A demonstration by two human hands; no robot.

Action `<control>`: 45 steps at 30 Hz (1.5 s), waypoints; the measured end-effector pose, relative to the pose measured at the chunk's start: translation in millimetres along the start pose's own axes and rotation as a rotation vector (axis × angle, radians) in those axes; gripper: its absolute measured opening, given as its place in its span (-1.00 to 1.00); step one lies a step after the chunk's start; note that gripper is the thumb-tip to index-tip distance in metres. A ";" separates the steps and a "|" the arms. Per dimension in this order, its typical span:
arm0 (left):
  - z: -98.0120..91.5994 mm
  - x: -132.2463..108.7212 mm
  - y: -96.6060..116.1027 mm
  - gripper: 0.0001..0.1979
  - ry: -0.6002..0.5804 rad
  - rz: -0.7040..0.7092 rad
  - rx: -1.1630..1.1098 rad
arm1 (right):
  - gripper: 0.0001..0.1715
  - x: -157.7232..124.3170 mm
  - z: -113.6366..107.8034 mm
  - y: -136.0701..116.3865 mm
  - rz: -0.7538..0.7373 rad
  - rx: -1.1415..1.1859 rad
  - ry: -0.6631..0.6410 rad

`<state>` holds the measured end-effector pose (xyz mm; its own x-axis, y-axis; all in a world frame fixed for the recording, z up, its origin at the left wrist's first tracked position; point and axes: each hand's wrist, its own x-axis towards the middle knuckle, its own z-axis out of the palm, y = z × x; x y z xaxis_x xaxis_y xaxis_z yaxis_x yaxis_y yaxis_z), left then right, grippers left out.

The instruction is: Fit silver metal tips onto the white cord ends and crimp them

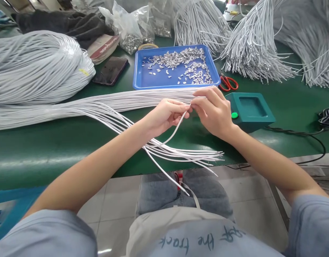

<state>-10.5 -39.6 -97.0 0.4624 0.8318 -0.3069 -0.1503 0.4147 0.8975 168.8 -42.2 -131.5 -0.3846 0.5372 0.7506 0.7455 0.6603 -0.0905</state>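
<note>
A single white cable (173, 135) curves up from the loose cables into my left hand (167, 116), which pinches it close to its end. My right hand (214, 110) meets it there, thumb and fingers closed at the cable's tip; whatever small piece sits between those fingertips is hidden. Below my hands, several loose white cables (186, 154) fan out over the table's front edge. Behind them a long bundle of grey-white cables (121, 98) lies across the table. Just beyond my hands stands a blue tray (176, 86) with many small metal terminals (177, 59).
Right of my right hand sits a green device (250, 107) with a bright green button. Red-handled scissors (228, 84) lie beside the tray. A phone (111, 71) and a large cable coil (38, 67) are at left. More cable bundles (258, 43) and bagged terminals (131, 39) stand behind.
</note>
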 end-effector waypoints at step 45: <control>5.6 40.3 -39.8 -0.72 0.049 0.385 0.445 | -0.74 32.3 -45.8 26.8 0.168 -0.325 -1.031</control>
<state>19.1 -24.6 -143.3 0.4051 0.9122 0.0621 0.0866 -0.1059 0.9906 201.2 -31.2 -79.7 -0.4223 0.8889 -0.1777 0.8810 0.4486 0.1505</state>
